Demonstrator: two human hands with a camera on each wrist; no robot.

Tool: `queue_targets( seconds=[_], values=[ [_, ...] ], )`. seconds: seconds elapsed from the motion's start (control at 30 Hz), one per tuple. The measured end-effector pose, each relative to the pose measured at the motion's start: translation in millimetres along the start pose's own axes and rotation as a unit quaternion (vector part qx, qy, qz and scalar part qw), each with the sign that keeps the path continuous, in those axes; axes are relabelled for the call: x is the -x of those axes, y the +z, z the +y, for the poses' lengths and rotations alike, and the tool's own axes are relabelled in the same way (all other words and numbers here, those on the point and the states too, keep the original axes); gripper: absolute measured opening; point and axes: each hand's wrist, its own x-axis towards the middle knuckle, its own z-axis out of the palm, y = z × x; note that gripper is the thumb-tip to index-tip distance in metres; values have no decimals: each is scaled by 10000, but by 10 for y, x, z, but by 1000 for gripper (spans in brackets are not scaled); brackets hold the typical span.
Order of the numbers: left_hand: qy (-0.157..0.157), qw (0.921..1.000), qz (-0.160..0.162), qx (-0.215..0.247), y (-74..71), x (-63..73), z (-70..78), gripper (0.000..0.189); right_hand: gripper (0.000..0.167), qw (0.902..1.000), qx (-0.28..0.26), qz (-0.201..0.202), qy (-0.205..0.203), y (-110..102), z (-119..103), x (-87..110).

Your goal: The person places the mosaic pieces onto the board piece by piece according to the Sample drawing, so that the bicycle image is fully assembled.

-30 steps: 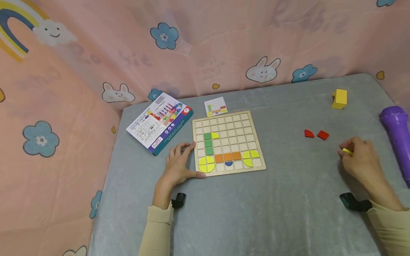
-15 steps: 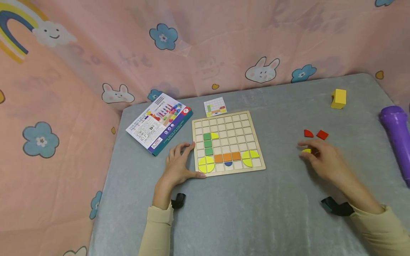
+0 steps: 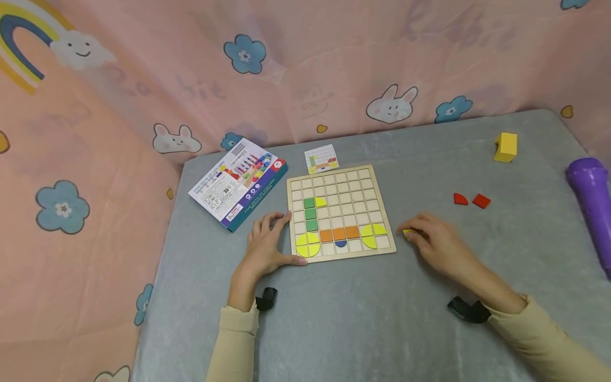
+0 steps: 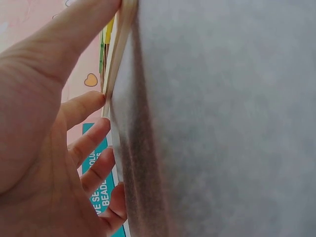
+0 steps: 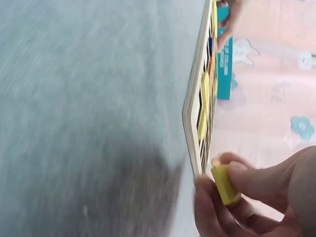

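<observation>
A wooden grid board [image 3: 347, 208] lies on the table, bearing green and orange square tiles, several yellow rounded tiles and a blue half-round tile. My left hand [image 3: 264, 249] spans its near left corner: the thumb touches the front edge, the index fingertip the left side. In the left wrist view, the other fingers of that hand [image 4: 59, 118] spread loosely behind the edge. Just right of the board, my right hand [image 3: 441, 246] pinches a small yellow tile [image 5: 225, 185] between thumb and fingers. The fingers partly cover this tile, so its full outline is hidden.
Two red tiles, one rounded [image 3: 460, 199] and one square [image 3: 481, 201], lie to the right. Farther back stands a yellow block [image 3: 506, 147]; a purple microphone-shaped object [image 3: 591, 207] lies at the right edge. Behind the board are a pattern card [image 3: 322, 159] and a printed box [image 3: 237, 183].
My right hand has travelled left with the yellow tile, from beyond the red tiles to beside the board. The left hand and the board have stayed in place.
</observation>
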Motion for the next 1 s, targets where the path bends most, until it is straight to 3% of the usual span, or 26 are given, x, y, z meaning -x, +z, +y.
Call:
queue_targets(
  seconds=[0.47, 1.0],
  values=[
    [13, 10000, -31, 5, -6, -6, 16, 120, 10, 9952, -642, -328, 665, 166, -82, -146],
    [17, 10000, 6, 11, -1, 3, 14, 120, 12, 9956, -702, -290, 549, 288, -114, -215]
  ],
)
